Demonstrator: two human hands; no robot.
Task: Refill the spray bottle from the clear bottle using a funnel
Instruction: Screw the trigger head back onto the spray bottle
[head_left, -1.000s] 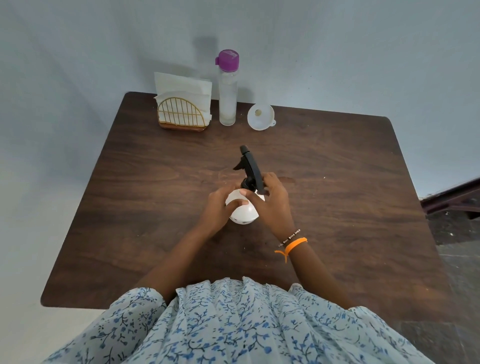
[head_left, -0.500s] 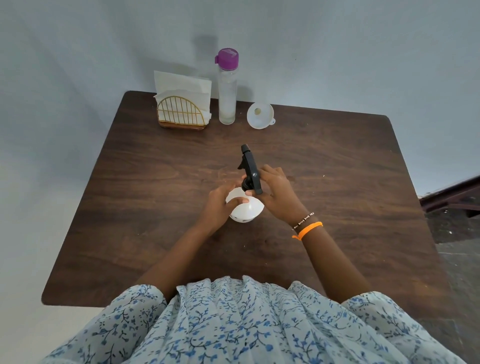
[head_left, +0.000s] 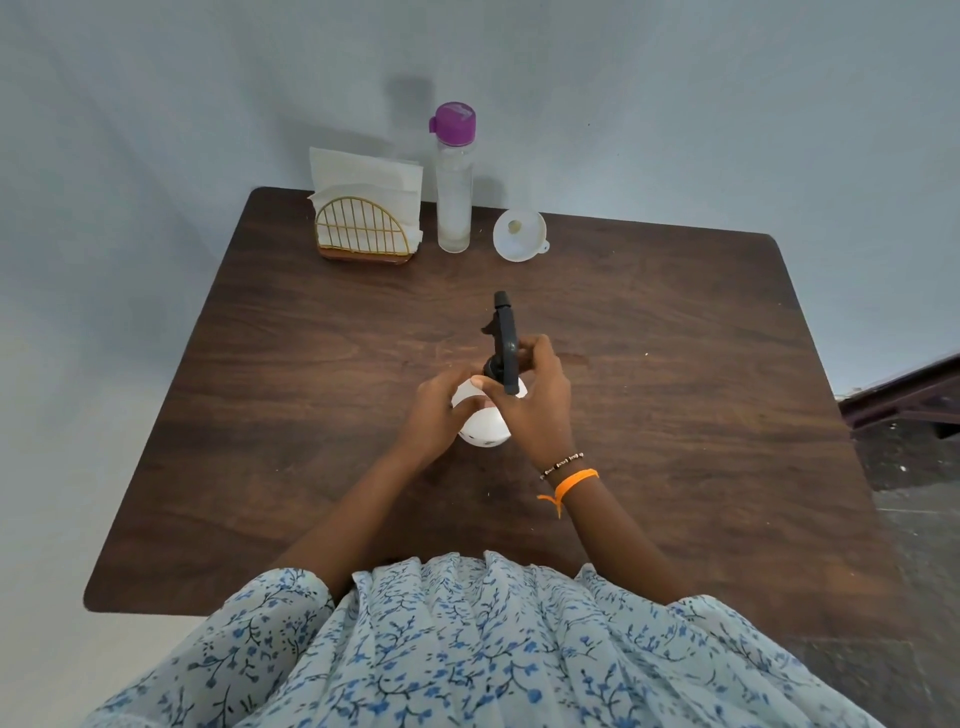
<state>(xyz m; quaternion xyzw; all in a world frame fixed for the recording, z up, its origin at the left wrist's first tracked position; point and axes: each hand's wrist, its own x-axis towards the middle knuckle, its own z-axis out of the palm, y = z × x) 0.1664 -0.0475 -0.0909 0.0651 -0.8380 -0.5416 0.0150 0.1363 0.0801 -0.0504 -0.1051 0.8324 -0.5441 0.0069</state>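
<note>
- Spray bottle (head_left: 483, 428) stands at mid-worktop, directly under your 2 hands; its long axis is upright, leaning slightly toward you in this view.
- Black trigger head (head_left: 505, 340) sits on top, nozzle pointing away from you toward the far edge.
- Left hand (head_left: 434, 415): wrapped on the white body from the left, fingers curled round it, steadying.
- Right hand (head_left: 535, 402): fingers curled round the neck just under the trigger head, thumb across the front. Both hands are clamped on the same object and touch or nearly touch each other at the neck.
- Judgement: step in hand is unscrewing the trigger head; whether the thread is already loose, you cannot tell from this view.
- Key relation for the next move: the turning axis runs straight up through the neck, so your right hand twists about it while the left holds the body against rotation.
- Clear bottle (head_left: 454, 202), purple cap on, stands upright at the far edge, well apart from your hands, ahead and slightly left.
- Funnel (head_left: 519, 235) lies just right of the clear bottle, mouth facing you; your right hand is the nearer one to it.
- Napkin holder (head_left: 363, 228) stands just left of the clear bottle.
- Worktop (head_left: 675, 364): dark wood.
- Risk: a dip tube may trail drips when the head lifts out.
</note>
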